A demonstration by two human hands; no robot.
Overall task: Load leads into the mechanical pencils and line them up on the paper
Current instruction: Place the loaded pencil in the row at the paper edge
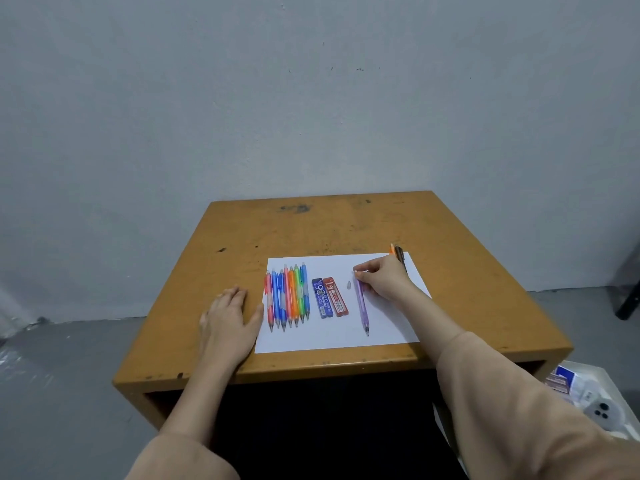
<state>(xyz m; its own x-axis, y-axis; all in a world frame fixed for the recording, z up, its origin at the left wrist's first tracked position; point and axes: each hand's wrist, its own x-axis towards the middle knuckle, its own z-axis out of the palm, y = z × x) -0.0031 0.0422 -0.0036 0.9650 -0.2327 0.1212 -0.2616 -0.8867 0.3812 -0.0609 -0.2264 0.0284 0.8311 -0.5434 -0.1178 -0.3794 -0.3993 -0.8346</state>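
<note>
1. Purple pencil [362, 303] lies on the right half of the paper [346, 337], with its tip toward the paper's near edge.
2. Right hand [382, 277] is on the paper and its curled fingertips pinch the far end of the purple pencil.
3. Small clear cap [348, 285] sits on the paper just left of that end. I can't tell if it's a cap or an eraser.
4. Blue lead case [322, 298] and red lead case [335, 296] are side by side at the paper's centre, touching.
5. Row of coloured pencils [287, 296] is on the paper's left part, parallel, tips toward the near edge.
6. Left hand [230, 317] is flat, palm down, fingers straight, on the bench [311, 223] just off the paper's left edge. It holds nothing.
7. Two more pens [398, 254] are at the paper's far right corner, partly hidden behind the right hand.
</note>
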